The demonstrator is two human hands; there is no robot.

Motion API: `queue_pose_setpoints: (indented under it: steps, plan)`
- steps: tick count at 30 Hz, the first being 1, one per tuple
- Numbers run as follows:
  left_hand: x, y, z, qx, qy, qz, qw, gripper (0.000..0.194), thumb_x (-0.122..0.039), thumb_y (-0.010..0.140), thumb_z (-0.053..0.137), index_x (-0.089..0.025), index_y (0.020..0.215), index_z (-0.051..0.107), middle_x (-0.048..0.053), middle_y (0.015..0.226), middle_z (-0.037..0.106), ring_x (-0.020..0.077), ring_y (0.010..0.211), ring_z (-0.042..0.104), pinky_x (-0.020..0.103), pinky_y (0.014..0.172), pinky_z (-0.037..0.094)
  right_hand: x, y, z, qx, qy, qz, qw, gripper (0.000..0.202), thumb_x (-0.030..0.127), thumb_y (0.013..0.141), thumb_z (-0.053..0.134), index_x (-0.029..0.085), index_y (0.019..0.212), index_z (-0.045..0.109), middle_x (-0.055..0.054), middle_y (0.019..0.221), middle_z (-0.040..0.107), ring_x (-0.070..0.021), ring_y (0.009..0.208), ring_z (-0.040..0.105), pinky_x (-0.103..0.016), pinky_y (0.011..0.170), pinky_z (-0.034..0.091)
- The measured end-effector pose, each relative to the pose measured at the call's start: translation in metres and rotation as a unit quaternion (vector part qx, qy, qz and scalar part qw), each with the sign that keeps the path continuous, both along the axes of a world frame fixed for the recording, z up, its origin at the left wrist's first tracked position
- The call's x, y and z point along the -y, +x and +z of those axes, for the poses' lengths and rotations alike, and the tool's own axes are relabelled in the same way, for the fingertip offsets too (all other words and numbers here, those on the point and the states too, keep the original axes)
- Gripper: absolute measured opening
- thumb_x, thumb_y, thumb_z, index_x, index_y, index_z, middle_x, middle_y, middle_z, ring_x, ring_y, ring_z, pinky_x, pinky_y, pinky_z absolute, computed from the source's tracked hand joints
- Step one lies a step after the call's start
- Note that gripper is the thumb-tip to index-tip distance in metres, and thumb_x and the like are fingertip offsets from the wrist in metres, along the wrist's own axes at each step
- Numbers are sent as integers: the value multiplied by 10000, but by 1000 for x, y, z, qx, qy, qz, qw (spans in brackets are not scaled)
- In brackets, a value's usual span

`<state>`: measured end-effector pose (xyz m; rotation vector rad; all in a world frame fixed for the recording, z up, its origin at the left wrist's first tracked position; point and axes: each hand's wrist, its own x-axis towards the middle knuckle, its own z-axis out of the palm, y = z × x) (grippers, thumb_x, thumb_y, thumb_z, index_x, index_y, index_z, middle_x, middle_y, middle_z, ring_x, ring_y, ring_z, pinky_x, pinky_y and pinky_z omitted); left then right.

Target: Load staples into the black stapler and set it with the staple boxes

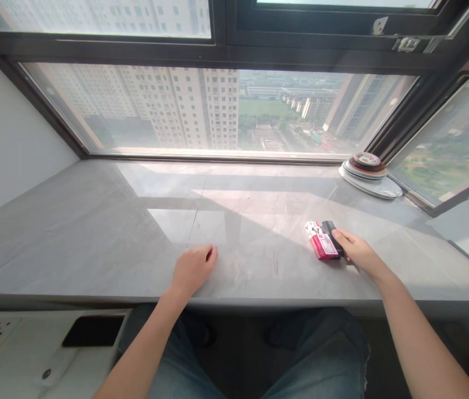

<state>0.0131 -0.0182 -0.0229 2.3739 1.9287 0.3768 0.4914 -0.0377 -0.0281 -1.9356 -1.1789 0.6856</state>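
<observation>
On the right part of the grey sill, my right hand (353,248) has its fingers around a black object (329,228). Against that object's left side lies a red and white box (321,244) with printing on it. My left hand (195,267) rests on the sill (251,271) left of the middle, near the front edge, with its fingers curled in. No object shows in it.
A stack of plates (366,172) stands at the back right corner by the window frame (218,52). Below the sill at the left, a black flat object (93,331) lies on a white surface (14,354). My knees are under the front edge.
</observation>
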Motion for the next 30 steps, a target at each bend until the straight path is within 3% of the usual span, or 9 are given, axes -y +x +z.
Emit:
queue_pose_setpoints:
  steps: [3, 6, 9, 12, 18, 20, 23, 26, 30]
  plan:
    - [-4, 4, -12, -1, 0, 10, 1000, 387, -390, 1051, 393, -223, 736, 545, 35, 709, 642, 192, 660, 568, 323, 600, 180, -9, 9, -10, -50, -71, 58, 994, 683, 794, 813, 626, 155, 1005, 772, -35, 569, 579, -134, 427, 418, -266, 387, 284]
    - [-1, 6, -18, 3, 11, 17, 1000, 383, -399, 1049, 398, -230, 744, 558, 36, 710, 639, 199, 671, 574, 326, 605, 189, -10, 10, -15, -48, -74, 60, 994, 686, 808, 820, 606, 161, 977, 773, -48, 554, 586, -144, 406, 428, -279, 379, 290]
    - [0, 7, -19, 11, 18, 19, 1000, 389, -405, 1043, 410, -232, 727, 555, 39, 704, 634, 203, 666, 571, 325, 603, 186, -10, -11, -15, -41, -60, 63, 995, 685, 808, 834, 588, 160, 950, 779, -55, 535, 584, -162, 401, 460, -295, 377, 321]
    - [0, 7, -16, 28, 15, 21, 999, 396, -417, 1038, 428, -231, 710, 550, 40, 693, 629, 201, 651, 562, 324, 601, 181, -15, -59, -11, -50, -33, 94, 994, 664, 784, 858, 577, 154, 917, 779, -54, 558, 604, -160, 413, 485, -297, 395, 363]
    - [4, 1, -9, 114, -13, 30, 993, 498, -529, 1070, 366, -230, 720, 556, 14, 654, 589, 184, 631, 550, 299, 602, 217, -31, -198, -7, -98, 19, 198, 975, 571, 717, 927, 532, 199, 976, 767, -26, 685, 654, -149, 467, 508, -270, 411, 403]
    - [7, 0, -6, 171, -11, 47, 984, 459, -551, 1072, 359, -244, 842, 611, 3, 734, 627, 179, 670, 578, 281, 618, 281, -36, -240, -8, -78, 39, 216, 972, 546, 689, 961, 494, 217, 1013, 762, -26, 712, 671, -164, 519, 553, -268, 452, 415]
    - [10, 12, -2, 237, 34, 67, 968, 330, -516, 1037, 473, -258, 1187, 612, 40, 1061, 679, 198, 860, 638, 289, 728, 417, -39, -280, -10, -33, 79, 207, 975, 506, 642, 999, 463, 224, 1001, 747, -38, 770, 702, -192, 650, 611, -280, 574, 440]
    - [9, 37, -1, 236, 81, 58, 967, 478, -393, 944, 626, -220, 1378, 521, 124, 1301, 585, 271, 1138, 600, 356, 917, 474, -39, -285, -11, -12, 97, 192, 977, 490, 620, 1006, 461, 216, 914, 723, -44, 767, 698, -202, 692, 603, -290, 629, 417]
    - [6, 71, 0, 208, 105, 71, 970, 503, -311, 903, 640, -216, 1383, 520, 151, 1309, 536, 318, 1187, 560, 424, 987, 469, -35, -249, -10, 21, 103, 162, 981, 521, 658, 975, 493, 212, 782, 681, -37, 671, 646, -204, 636, 558, -299, 602, 377]
